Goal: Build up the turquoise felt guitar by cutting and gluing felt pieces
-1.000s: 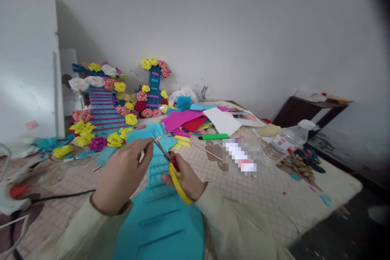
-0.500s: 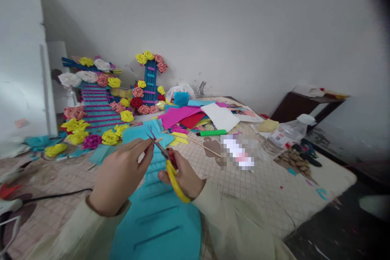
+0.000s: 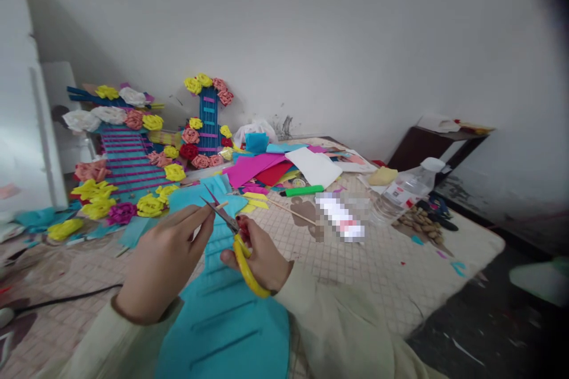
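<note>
My right hand grips yellow-handled scissors, their blades slightly parted. Pinched in the fingers of my left hand is a thin wooden stick; its short end pokes out across the scissor blades. Most of the stick is hidden by my fingers. Below both hands lies a turquoise board with a rounded wide end and dark strips across it. Its narrower part runs away from me, between my hands.
Behind stand two turquoise pieces edged with paper flowers. Coloured paper sheets, a green marker and a wooden skewer lie beyond my hands. To the right are a plastic bottle and peanuts.
The view has shifted slightly, so everything sits a little further left. My hands keep the same hold on the stick and the scissors.
</note>
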`<action>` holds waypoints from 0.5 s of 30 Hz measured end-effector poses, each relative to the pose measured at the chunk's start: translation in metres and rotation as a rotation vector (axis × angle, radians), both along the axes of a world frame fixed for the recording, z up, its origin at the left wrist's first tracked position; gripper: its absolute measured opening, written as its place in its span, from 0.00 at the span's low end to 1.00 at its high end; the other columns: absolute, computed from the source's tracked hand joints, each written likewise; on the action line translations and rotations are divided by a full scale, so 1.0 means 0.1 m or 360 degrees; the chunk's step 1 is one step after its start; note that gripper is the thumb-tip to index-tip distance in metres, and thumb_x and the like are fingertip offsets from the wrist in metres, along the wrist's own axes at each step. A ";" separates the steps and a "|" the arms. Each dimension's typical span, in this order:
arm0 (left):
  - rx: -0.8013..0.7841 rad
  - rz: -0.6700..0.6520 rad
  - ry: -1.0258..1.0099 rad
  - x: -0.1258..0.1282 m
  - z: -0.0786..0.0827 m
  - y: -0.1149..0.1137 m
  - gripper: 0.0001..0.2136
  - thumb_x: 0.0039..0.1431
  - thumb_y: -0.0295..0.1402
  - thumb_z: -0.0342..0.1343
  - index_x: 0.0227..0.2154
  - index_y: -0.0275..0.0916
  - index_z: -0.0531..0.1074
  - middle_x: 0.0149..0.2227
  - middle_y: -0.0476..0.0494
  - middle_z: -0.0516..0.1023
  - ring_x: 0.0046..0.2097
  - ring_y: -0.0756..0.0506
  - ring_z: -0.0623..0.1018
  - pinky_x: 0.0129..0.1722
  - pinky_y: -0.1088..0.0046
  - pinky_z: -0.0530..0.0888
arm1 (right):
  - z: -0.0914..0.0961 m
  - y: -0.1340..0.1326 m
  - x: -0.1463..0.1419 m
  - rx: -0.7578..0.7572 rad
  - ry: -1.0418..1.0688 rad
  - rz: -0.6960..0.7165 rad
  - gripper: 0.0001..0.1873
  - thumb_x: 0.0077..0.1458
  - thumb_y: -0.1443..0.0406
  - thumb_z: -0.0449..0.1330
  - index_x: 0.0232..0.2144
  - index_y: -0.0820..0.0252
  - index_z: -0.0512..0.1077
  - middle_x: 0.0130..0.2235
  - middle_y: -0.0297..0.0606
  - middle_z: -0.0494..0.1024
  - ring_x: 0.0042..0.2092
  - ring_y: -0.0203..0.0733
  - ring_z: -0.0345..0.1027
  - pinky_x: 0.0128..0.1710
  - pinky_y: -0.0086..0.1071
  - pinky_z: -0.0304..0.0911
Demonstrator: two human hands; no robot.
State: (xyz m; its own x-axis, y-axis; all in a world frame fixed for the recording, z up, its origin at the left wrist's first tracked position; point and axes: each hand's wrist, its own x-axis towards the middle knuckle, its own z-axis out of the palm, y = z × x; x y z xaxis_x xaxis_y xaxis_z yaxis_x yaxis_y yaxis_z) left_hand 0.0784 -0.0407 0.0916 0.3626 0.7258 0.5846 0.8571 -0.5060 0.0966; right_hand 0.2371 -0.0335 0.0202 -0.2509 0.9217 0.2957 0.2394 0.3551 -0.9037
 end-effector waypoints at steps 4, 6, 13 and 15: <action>0.0041 -0.0009 0.0061 -0.01 -0.01 0.01 0.13 0.62 0.35 0.41 0.31 0.38 0.69 0.30 0.44 0.75 0.32 0.44 0.75 0.30 0.69 0.67 | 0.03 -0.02 0.00 -0.0038 -0.0051 0.0006 0.21 0.42 0.55 0.63 0.34 0.59 0.59 0.29 0.30 0.59 0.28 0.34 0.54 0.28 0.30 0.54; 0.0061 -0.0022 0.0078 -0.01 -0.03 0.02 0.12 0.62 0.34 0.41 0.32 0.38 0.68 0.31 0.43 0.75 0.33 0.43 0.75 0.31 0.68 0.68 | 0.04 -0.03 0.00 -0.0022 -0.0091 -0.0004 0.20 0.43 0.57 0.62 0.33 0.59 0.58 0.28 0.29 0.59 0.28 0.34 0.54 0.27 0.29 0.54; 0.0153 -0.0089 0.0078 0.02 -0.09 0.03 0.09 0.62 0.32 0.44 0.32 0.37 0.68 0.31 0.43 0.75 0.35 0.43 0.75 0.35 0.66 0.69 | 0.00 -0.04 -0.03 0.0014 -0.0156 -0.0082 0.17 0.41 0.64 0.60 0.30 0.57 0.54 0.26 0.27 0.58 0.26 0.34 0.52 0.24 0.28 0.51; 0.0158 -0.0092 0.0071 0.02 -0.09 0.03 0.09 0.61 0.32 0.44 0.31 0.37 0.68 0.30 0.43 0.75 0.34 0.43 0.75 0.35 0.66 0.69 | 0.00 -0.03 -0.03 0.0009 -0.0156 -0.0084 0.16 0.40 0.66 0.59 0.29 0.57 0.54 0.26 0.27 0.58 0.26 0.34 0.51 0.24 0.29 0.50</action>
State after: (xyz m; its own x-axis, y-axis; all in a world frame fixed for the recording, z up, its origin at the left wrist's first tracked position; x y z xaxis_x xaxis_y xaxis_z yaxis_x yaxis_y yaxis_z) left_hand 0.0807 -0.0377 0.0828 0.4295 0.6422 0.6350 0.8287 -0.5597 0.0056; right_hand 0.2340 -0.0370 0.0201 -0.2299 0.9329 0.2773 0.3453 0.3445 -0.8729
